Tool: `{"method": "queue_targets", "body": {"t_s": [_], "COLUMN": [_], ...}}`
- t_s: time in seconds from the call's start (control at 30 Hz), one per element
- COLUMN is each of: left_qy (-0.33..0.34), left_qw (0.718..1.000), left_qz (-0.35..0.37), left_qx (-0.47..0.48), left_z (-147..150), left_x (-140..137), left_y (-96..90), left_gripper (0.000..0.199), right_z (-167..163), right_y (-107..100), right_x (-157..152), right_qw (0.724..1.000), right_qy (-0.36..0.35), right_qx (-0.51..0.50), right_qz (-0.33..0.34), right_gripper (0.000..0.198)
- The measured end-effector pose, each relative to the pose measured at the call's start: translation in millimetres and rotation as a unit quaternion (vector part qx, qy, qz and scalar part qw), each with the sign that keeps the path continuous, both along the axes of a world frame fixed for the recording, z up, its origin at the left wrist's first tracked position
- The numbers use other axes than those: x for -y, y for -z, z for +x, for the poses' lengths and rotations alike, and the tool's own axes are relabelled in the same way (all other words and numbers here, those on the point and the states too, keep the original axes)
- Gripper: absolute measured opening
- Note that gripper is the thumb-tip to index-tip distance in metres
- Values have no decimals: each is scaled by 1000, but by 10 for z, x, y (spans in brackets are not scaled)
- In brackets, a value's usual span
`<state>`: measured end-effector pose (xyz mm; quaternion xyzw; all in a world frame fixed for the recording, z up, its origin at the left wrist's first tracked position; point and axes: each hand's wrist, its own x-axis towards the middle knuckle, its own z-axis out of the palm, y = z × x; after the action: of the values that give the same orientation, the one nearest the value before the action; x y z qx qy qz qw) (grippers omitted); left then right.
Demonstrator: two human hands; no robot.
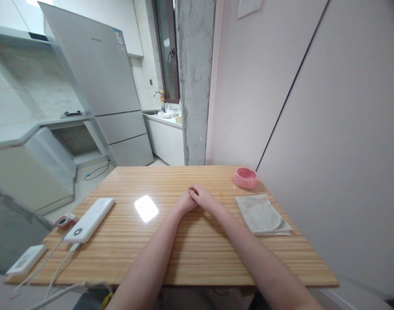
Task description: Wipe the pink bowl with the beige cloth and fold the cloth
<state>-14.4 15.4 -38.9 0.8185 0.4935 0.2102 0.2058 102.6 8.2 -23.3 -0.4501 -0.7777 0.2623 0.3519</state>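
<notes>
My left hand point(185, 202) and my right hand point(200, 195) rest together on the wooden table point(216, 262), near its middle. The right hand lies partly over the left, with their fingers folded against each other. Both look closed, and no object shows in them. Some of the left fingers are hidden beneath the right hand. A folded grey cloth point(261, 214) lies to the right of my right forearm. Behind the cloth stands a pink bowl-like dish point(245, 178), apart from my hands.
On the table's left side lie a white power bank point(89, 221) with a cable, a small red-and-white device point(65, 221) and a white power strip-like block point(26, 259). A wall point(329, 172) runs along the right. A fridge point(96, 73) and a sink counter point(164, 135) stand beyond.
</notes>
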Motion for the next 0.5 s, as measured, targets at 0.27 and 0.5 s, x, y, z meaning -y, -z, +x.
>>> {"method": "queue_targets", "body": {"t_s": [0.27,0.5], "left_qy": [-30,-36], "left_qw": [999,998], "left_qz": [-15,-20], "left_qx": [-34,-54], "left_z": [10,21], "left_x": [-17,-9], "left_y": [20,0], "left_gripper": [27,29], "right_z": [-39,-32], "right_y": [283,256], "right_x": [13,8], "right_qw": [997,998], "right_qy": [11,3], "right_qx": [-63,-51], "right_qz": [42,38], "right_gripper": [20,22]}}
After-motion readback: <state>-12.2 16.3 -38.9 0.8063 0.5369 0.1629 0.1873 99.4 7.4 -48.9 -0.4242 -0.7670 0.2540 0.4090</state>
